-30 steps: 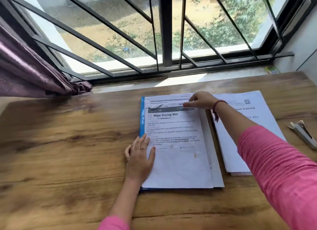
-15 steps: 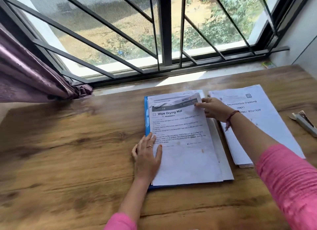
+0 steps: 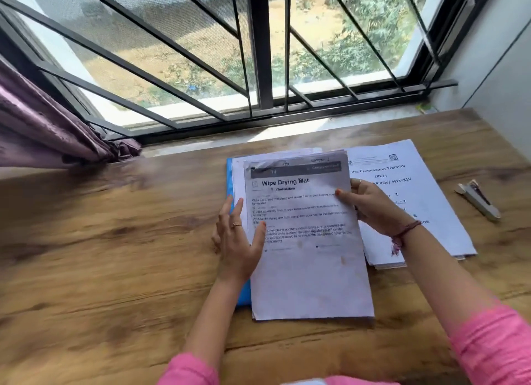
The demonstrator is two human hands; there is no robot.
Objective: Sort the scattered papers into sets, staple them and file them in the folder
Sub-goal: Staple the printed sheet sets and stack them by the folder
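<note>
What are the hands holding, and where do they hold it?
Both hands hold the "Wipe Drying Mat" paper set. The left hand holds its left edge, and the right hand pinches its right edge, thumb on top.

A brown wooden table stands against a wide window with black metal bars, and bright daylight falls in. A purple curtain hangs at the left, and a pale wall is at the right.

1. The top sheet of the middle stack is headed "Wipe Drying Mat", with "Workstation" beneath and "74" on its dark band; the body text is too blurred to read.
2. The right-hand stack reads "Pre Examination Training (PET)" and "MTs-XIV".
</note>
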